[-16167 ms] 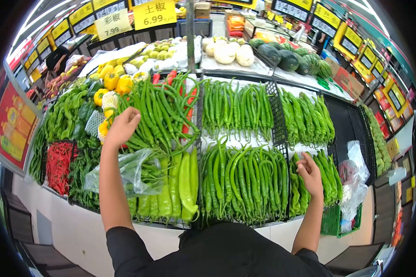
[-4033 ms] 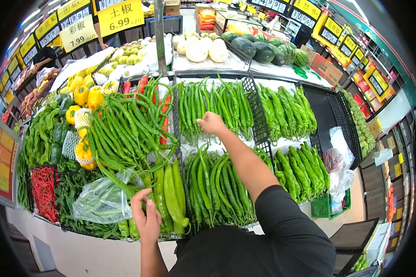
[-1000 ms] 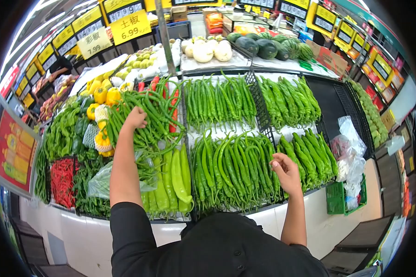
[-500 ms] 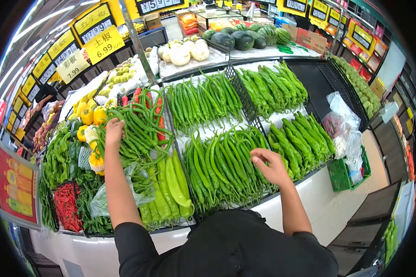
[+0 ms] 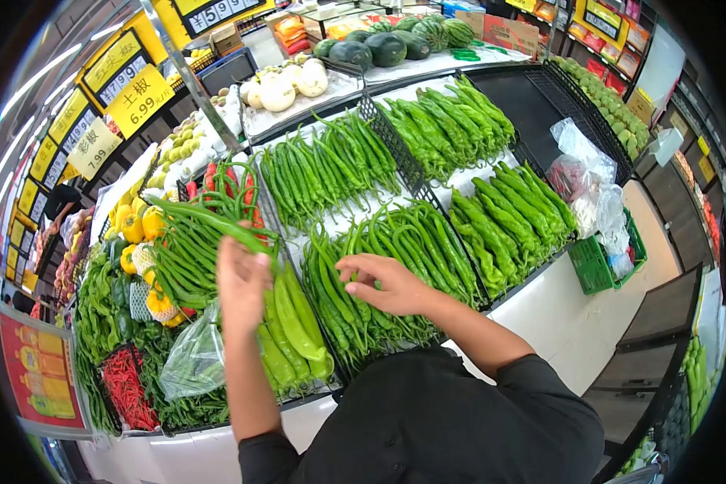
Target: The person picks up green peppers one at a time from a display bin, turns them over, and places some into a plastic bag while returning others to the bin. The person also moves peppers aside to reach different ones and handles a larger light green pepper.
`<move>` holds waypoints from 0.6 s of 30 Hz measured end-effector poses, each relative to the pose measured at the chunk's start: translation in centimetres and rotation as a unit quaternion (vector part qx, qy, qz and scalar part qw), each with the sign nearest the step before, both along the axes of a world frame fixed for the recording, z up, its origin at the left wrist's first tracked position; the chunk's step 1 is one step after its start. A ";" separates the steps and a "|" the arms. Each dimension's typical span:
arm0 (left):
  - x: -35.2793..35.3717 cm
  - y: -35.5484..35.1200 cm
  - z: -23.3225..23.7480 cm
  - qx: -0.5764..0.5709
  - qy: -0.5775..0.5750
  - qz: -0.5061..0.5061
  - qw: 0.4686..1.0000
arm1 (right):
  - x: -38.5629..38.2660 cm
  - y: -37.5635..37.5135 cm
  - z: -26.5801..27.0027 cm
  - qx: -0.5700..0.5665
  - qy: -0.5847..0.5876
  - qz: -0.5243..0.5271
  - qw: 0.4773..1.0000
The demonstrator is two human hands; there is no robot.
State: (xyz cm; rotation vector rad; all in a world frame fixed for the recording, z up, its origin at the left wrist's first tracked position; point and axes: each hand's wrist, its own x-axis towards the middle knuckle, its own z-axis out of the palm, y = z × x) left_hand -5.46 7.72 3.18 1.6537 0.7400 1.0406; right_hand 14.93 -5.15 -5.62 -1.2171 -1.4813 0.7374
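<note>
My left hand (image 5: 244, 278), slightly blurred, is closed on a long green chili pepper (image 5: 198, 216) that points up and to the left. Beneath that pepper lies a loose pile of long green peppers (image 5: 187, 262), with several red peppers (image 5: 252, 198) behind it. My right hand (image 5: 383, 284) hovers over the front rows of green chili peppers (image 5: 415, 246), thumb and fingers apart, nothing in it. Just below my left hand are pale green peppers (image 5: 286, 327). A clear plastic bag (image 5: 194, 359) lies left of my left forearm.
Yellow bell peppers (image 5: 141, 222) and small red chilies (image 5: 129, 387) lie at the left. White round melons (image 5: 286, 85) and watermelons (image 5: 387, 48) sit at the back. Black dividers (image 5: 395, 141) separate the rows. A green basket (image 5: 593, 270) with plastic bags stands at the right.
My left hand has come right and toward me, with a long green pepper now lifted in it. My right hand has moved left toward it. The view has shifted a little.
</note>
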 end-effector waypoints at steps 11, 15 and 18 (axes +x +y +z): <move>4.7 -7.0 -8.0 -0.068 0.089 -0.123 0.986 | -0.8 -2.1 0.6 -0.104 -0.008 -0.045 0.994; 5.1 -6.6 -8.0 0.058 0.106 -0.102 0.987 | -0.8 -1.4 1.2 -0.052 -0.004 -0.093 0.994; 5.3 -7.0 -6.5 0.087 0.096 -0.082 0.988 | 0.7 0.8 0.8 -0.092 0.016 -0.108 0.990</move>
